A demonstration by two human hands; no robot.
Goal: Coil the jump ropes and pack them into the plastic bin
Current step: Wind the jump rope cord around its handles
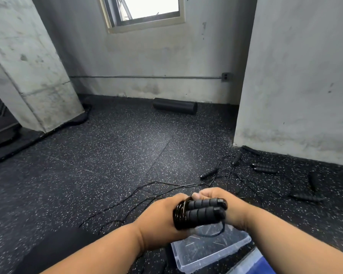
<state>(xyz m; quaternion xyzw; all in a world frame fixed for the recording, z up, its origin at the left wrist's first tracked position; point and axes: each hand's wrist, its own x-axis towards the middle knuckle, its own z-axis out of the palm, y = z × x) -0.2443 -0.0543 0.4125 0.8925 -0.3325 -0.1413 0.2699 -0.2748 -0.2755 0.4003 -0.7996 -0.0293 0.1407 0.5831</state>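
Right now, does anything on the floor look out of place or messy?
Yes. Several jump ropes lie loose and crisscrossed on the floor by the right wall, uncoiled. The plastic bin looks empty; both hands hold one coiled rope above it.

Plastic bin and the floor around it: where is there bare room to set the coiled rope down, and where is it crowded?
The clear plastic bin looks empty below the hands. Open floor runs from the foam roller to the left pillar. Loose ropes and handles crowd the patch by the right wall. The left hand and right hand hold the coiled rope.
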